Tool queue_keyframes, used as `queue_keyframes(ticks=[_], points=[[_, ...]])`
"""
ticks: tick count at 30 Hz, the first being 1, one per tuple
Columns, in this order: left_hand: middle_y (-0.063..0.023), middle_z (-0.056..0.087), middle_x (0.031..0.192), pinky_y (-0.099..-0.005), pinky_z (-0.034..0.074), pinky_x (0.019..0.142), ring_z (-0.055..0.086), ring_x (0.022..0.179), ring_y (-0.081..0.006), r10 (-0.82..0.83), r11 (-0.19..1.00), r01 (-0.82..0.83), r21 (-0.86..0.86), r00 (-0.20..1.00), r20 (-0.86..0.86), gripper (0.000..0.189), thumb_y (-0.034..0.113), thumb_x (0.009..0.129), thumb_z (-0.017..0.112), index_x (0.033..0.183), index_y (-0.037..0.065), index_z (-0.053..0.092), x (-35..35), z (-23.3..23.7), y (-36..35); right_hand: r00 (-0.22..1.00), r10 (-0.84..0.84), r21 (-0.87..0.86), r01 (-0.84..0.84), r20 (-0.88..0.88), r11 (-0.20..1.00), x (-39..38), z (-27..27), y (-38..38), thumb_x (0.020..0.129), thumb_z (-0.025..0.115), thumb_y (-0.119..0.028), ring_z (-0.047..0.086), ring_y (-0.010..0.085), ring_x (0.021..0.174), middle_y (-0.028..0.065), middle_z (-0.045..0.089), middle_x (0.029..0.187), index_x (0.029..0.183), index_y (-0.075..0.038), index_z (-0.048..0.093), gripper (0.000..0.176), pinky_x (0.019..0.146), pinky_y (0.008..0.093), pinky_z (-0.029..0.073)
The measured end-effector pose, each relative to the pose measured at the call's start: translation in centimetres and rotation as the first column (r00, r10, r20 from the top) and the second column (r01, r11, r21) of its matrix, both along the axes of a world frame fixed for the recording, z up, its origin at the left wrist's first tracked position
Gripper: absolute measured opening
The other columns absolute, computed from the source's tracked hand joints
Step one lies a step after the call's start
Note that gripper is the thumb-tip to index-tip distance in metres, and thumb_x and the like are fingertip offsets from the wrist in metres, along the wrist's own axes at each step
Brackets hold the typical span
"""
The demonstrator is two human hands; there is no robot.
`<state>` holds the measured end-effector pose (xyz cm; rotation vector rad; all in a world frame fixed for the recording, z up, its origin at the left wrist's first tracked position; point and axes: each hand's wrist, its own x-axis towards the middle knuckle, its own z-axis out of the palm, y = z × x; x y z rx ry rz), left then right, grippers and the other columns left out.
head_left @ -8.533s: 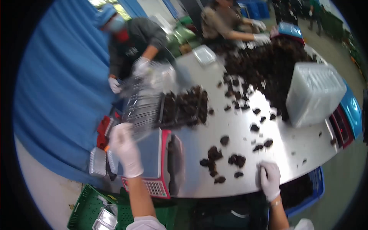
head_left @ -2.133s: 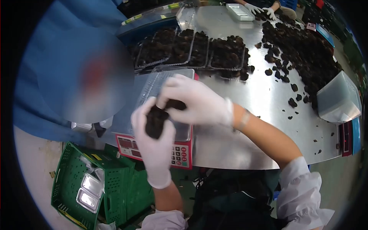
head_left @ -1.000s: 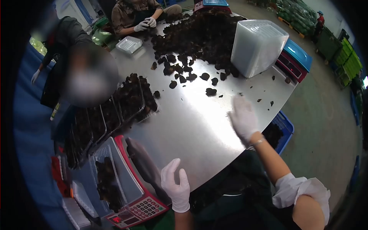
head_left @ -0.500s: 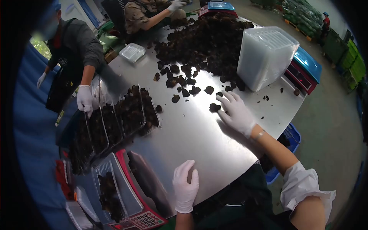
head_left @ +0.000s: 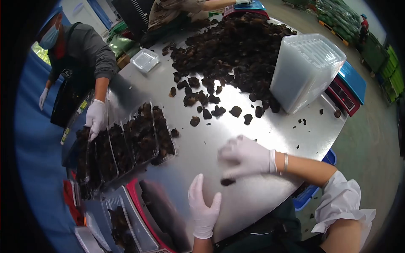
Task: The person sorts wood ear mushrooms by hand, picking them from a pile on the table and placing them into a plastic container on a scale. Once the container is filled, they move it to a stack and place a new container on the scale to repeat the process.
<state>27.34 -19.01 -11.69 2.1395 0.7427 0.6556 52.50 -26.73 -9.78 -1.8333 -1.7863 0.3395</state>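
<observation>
My right hand point(head_left: 249, 157), gloved in white and blurred by motion, is over the steel table with curled fingers. A dark wood ear mushroom piece point(head_left: 228, 182) sticks out at its thumb tip. My left hand point(head_left: 203, 207), also gloved, is open at the table's near edge, thumb apart and nothing in it. Loose mushroom pieces point(head_left: 235, 111) lie beyond my right hand, in front of a large mushroom heap point(head_left: 236, 50). Left of my hands stand clear trays filled with mushrooms point(head_left: 141, 135). Another part-filled tray point(head_left: 122, 227) rests on a red-edged scale point(head_left: 139, 206).
A tall stack of clear containers point(head_left: 308, 71) stands at the right, beside a blue-topped scale point(head_left: 352, 86). At the left, a co-worker's gloved hand point(head_left: 95, 120) touches the filled trays. An upside-down clear container point(head_left: 145, 60) lies farther back. A blue basket point(head_left: 308, 198) sits below the table's right edge.
My right hand has moved from the loose pieces toward my left hand, bringing a dark mushroom piece. My left hand stays open, almost in place. The view has shifted slightly.
</observation>
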Motion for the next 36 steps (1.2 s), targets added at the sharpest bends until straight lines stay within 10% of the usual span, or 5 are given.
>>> queue_keyframes(ticks=[8,9,17,29,36], points=[[-0.0167,0.046,0.143,-0.0444,0.037,0.106,0.046,0.127,-0.0336,-0.185,0.896,0.275,0.348,0.945,-0.271,0.072,0.027,0.076,0.082,0.141,0.010,0.056,1.4,-1.1,0.1,0.215,-0.919,0.414,0.842,0.330,0.346,23.1,-6.0,7.8,0.084,0.066,-0.055,0.049,0.0401,0.127,0.0186,0.057,0.133,0.130,-0.008,0.061,0.065,0.102,0.0545,0.040],[-0.0123,0.053,0.135,-0.0438,0.039,0.102,0.050,0.121,-0.0312,-0.201,0.906,0.278,0.320,0.946,-0.253,0.065,0.028,0.075,0.083,0.134,0.013,0.062,1.2,-1.4,0.2,0.403,-0.788,-0.036,0.898,0.466,0.438,21.2,-2.7,7.4,0.085,0.064,-0.056,0.052,0.0397,0.125,0.0168,0.060,0.130,0.128,-0.008,0.063,0.064,0.102,0.0566,0.041],[-0.0016,0.062,0.084,-0.0408,0.044,0.079,0.058,0.084,-0.0243,-0.198,0.957,0.220,0.191,0.972,-0.126,0.011,0.017,0.083,0.076,0.094,0.015,0.074,1.5,-2.1,0.2,0.665,-0.687,0.193,0.663,0.293,0.723,13.1,-0.9,3.5,0.086,0.070,-0.048,0.054,0.0406,0.123,0.0195,0.060,0.133,0.126,-0.010,0.066,0.055,0.107,0.0499,0.040],[-0.0134,0.063,0.116,-0.0397,0.049,0.090,0.060,0.103,-0.0284,0.139,0.989,-0.136,-0.053,0.989,0.056,0.034,0.009,0.091,0.066,0.125,0.005,0.065,0.7,-1.5,0.5,1.000,-0.016,0.084,0.014,0.023,0.996,-6.3,-1.8,-5.1,0.087,0.064,-0.025,0.059,0.0363,0.114,0.0169,0.060,0.131,0.122,-0.008,0.064,0.039,0.095,0.0476,0.047],[-0.0092,0.062,0.121,-0.0311,0.050,0.086,0.060,0.100,-0.0199,0.088,0.996,-0.087,-0.027,0.994,0.059,0.036,0.002,0.091,0.065,0.126,0.006,0.066,0.3,-1.7,0.8,0.715,-0.592,0.189,0.566,0.371,0.802,-2.3,-2.8,-6.0,0.091,0.064,-0.029,0.036,0.0446,0.141,0.0222,0.047,0.147,0.137,-0.011,0.059,0.049,0.116,0.0605,0.026]])
